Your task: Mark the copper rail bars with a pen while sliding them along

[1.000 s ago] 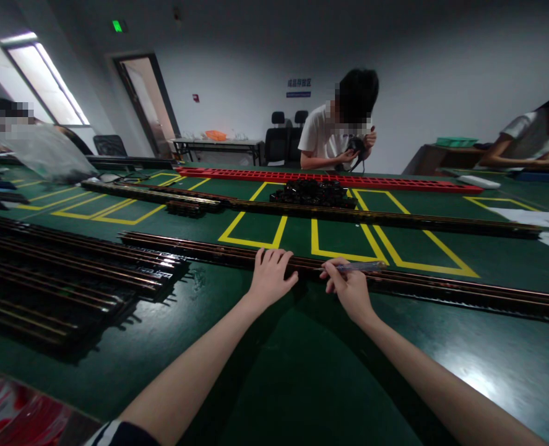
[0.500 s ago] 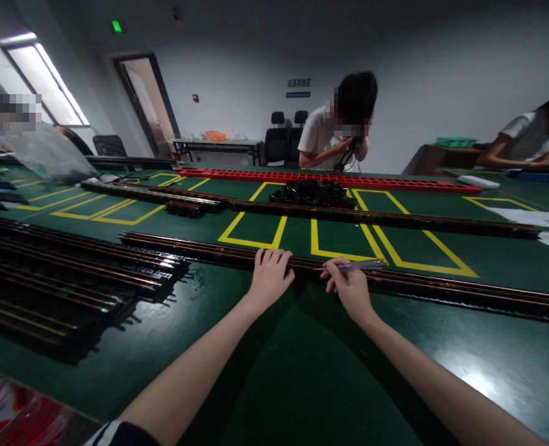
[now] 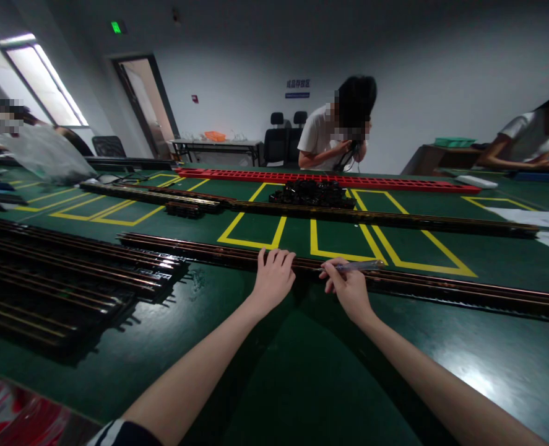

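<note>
A long black rail with copper-coloured strips (image 3: 464,289) runs across the green table in front of me. My left hand (image 3: 275,275) grips it from above, fingers bent over its far side and thumb towards the near side. In my right hand (image 3: 346,286) is a slim screwdriver with a clear handle (image 3: 364,266), pinched between thumb and fingers. Its handle points right, and its tip is at the rail, just right of my left hand. What exactly the tip touches is too small to tell.
Several similar rails (image 3: 65,260) lie stacked at the left. Beyond my rail are another long rail (image 3: 418,221), a heap of black parts (image 3: 314,193) and a red slotted strip (image 3: 395,182). A person (image 3: 323,136) bends over the far side; others sit left and right.
My left hand has slid very slightly right along the rail. The right hand and screwdriver stay almost in place.
</note>
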{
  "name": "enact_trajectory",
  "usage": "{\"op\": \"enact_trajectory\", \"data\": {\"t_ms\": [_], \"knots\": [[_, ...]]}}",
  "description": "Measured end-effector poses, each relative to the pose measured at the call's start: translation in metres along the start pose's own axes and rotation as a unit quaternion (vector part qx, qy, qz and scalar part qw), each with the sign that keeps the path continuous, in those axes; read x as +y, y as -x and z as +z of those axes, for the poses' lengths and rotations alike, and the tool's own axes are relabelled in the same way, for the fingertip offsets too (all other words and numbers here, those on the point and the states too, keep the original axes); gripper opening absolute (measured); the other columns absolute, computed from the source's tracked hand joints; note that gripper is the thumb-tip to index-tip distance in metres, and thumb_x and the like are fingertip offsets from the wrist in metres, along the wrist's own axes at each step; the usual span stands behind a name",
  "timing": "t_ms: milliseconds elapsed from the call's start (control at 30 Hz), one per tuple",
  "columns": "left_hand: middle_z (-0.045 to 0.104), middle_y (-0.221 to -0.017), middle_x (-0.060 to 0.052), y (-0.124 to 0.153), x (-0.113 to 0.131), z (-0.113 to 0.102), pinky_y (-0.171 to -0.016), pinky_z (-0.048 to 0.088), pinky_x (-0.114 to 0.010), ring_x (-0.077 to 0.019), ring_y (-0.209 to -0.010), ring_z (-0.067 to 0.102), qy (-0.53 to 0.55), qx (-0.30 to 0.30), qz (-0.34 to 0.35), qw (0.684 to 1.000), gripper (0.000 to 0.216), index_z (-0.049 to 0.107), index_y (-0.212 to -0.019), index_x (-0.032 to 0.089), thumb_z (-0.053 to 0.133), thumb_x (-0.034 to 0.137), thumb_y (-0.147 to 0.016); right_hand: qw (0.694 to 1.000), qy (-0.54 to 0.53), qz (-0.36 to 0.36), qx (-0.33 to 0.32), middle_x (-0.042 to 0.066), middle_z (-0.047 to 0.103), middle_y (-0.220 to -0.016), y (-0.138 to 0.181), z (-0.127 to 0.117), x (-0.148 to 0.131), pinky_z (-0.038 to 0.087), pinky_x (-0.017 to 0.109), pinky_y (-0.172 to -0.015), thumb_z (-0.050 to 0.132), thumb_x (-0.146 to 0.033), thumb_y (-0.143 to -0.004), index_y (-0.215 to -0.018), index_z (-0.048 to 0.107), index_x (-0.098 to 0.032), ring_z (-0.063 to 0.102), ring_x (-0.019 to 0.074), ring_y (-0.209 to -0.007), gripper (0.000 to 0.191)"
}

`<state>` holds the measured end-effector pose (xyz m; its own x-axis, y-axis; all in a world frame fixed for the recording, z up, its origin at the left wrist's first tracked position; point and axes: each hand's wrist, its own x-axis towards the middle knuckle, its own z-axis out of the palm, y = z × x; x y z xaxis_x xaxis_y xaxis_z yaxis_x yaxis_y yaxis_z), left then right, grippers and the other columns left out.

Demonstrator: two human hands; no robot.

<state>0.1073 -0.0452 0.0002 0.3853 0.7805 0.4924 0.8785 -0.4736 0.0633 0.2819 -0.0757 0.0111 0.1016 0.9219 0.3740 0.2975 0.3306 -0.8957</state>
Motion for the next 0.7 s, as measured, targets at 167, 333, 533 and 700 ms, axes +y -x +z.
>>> {"op": "enact_trajectory", "data": {"t_ms": [167,333,533,700], "knots": [[0.060,-0.121,-0.007,0.0003,-0.0006,-0.0007,-0.109,0.025,-0.052,-0.0238,-0.117,0.049,-0.006,-0.002,0.001,1.000,0.033,0.054,-0.118,0.018,0.040,0.016,-0.088,1.000,-0.001,0.000,-0.004,0.003,0.064,-0.068,0.0002,-0.0006,0.0009,0.044,0.022,-0.040,0.053,-0.054,-0.083,-0.078,0.059,-0.018,0.055,0.0104,-0.043,0.037],[0.060,-0.122,-0.007,-0.0002,-0.0013,-0.0011,-0.109,0.025,-0.051,-0.0238,-0.118,0.048,-0.002,-0.008,-0.006,1.000,0.035,0.054,-0.118,0.018,0.039,0.013,-0.087,1.000,0.001,-0.003,-0.005,0.004,0.064,-0.067,0.0006,-0.0015,-0.0027,0.044,0.022,-0.039,0.054,-0.056,-0.081,-0.076,0.059,-0.017,0.055,0.0106,-0.043,0.040],[0.060,-0.122,-0.007,-0.0001,0.0009,-0.0035,-0.109,0.025,-0.052,-0.0239,-0.118,0.048,-0.007,-0.005,0.007,1.000,0.038,0.054,-0.119,0.018,0.039,0.010,-0.085,1.000,0.003,-0.010,-0.003,0.003,0.064,-0.066,-0.0001,-0.0008,0.0004,0.043,0.022,-0.039,0.053,-0.054,-0.083,-0.077,0.059,-0.017,0.054,0.0100,-0.041,0.038],[0.060,-0.121,-0.006,0.0000,0.0004,-0.0039,-0.110,0.025,-0.051,-0.0233,-0.117,0.048,-0.006,0.001,0.012,1.000,0.039,0.054,-0.119,0.018,0.039,0.008,-0.084,1.000,0.000,-0.010,-0.005,0.002,0.064,-0.067,-0.0002,0.0001,0.0040,0.042,0.021,-0.040,0.053,-0.050,-0.085,-0.078,0.059,-0.017,0.054,0.0094,-0.041,0.035]]}}
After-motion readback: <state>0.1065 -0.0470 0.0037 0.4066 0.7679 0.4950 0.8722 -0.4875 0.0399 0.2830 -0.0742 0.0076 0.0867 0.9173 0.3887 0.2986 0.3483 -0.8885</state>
